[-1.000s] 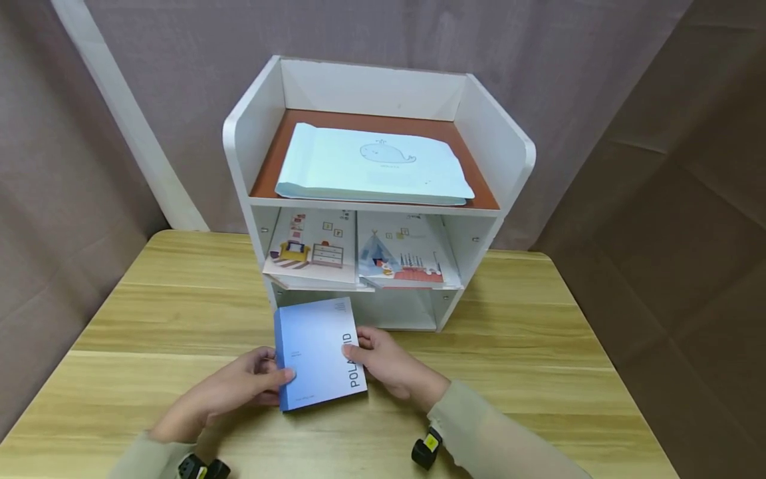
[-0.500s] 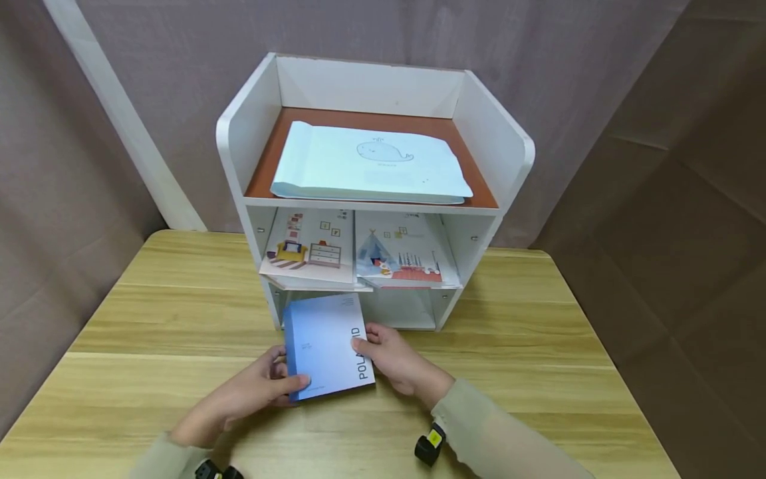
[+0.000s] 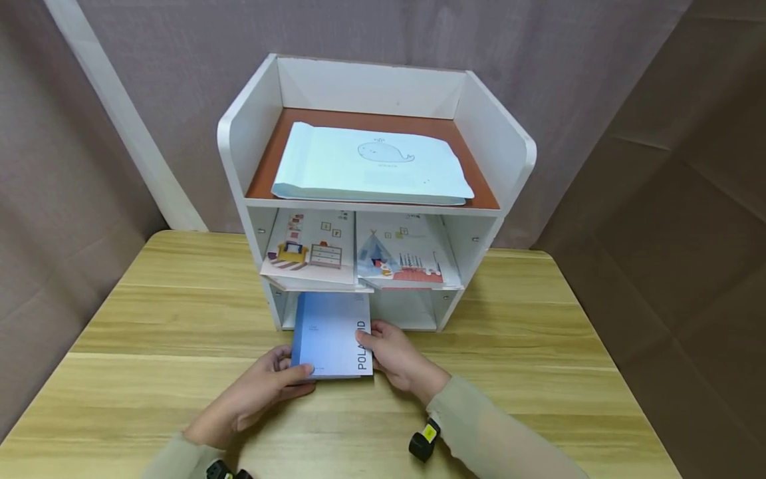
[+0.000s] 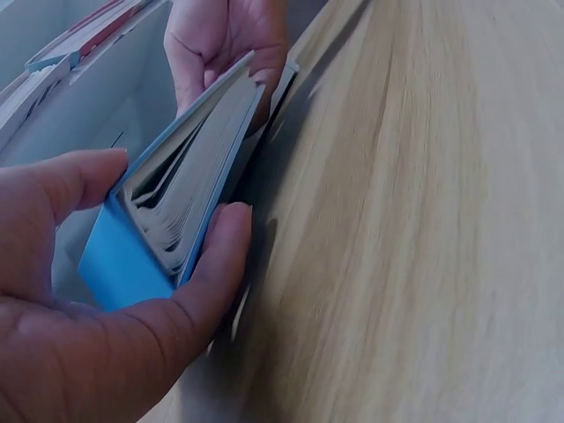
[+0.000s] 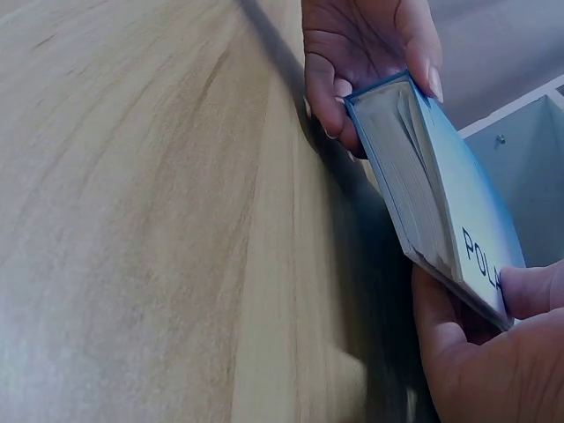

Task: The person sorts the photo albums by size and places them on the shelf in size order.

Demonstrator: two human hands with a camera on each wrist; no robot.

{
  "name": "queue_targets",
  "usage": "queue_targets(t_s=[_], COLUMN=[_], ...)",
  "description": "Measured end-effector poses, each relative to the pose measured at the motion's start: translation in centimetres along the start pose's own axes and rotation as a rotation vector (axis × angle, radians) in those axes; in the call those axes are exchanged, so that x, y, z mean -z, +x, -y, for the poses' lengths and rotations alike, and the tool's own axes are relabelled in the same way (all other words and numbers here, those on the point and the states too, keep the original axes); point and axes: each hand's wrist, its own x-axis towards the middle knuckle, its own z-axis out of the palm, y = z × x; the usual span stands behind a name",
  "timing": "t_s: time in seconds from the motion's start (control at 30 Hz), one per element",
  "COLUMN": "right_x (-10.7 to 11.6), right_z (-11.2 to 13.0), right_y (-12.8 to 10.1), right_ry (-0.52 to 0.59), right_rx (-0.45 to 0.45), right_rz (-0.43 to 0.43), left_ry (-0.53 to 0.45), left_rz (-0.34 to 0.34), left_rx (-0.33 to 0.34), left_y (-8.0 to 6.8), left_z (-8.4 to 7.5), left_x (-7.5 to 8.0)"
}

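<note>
A blue-to-white photo album with dark lettering along its right side is held flat between both hands, at the front of the shelf's lowest compartment. Its far edge lies under the middle shelf. My left hand pinches the spine side near the front corner, thumb on the cover and fingers below. My right hand grips the right edge, its thumb over the lettering. In the left wrist view the album's page edges show between its covers. The right wrist view shows the album above the tabletop.
The white shelf unit stands on the wooden table. On its top level lies a pale whale-print book. Two illustrated books, one with a sofa and one with a tent, lie side by side on the middle shelf.
Both hands have moved the album to the right and forward, from in front of the shelf to partly inside the lowest compartment. The album has turned to lie squarer to the shelf.
</note>
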Motion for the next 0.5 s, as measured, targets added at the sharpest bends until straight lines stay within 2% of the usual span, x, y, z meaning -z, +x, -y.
queue_targets(t_s=[0.23, 0.37, 0.5], right_x=[-0.16, -0.23, -0.32], right_z=[-0.23, -0.48, -0.57], right_y=[0.33, 0.52, 0.32], right_ry=[0.006, -0.014, -0.064], right_rx=[-0.01, -0.025, -0.046], right_rz=[0.002, -0.001, 0.037], left_ry=[-0.062, -0.084, -0.116], left_rz=[-0.062, -0.126, -0.197], left_rx=[-0.014, -0.036, -0.066], left_y=[0.08, 0.22, 0.34], left_z=[0.54, 0.83, 0.88], left_x=[-0.17, -0.4, -0.51])
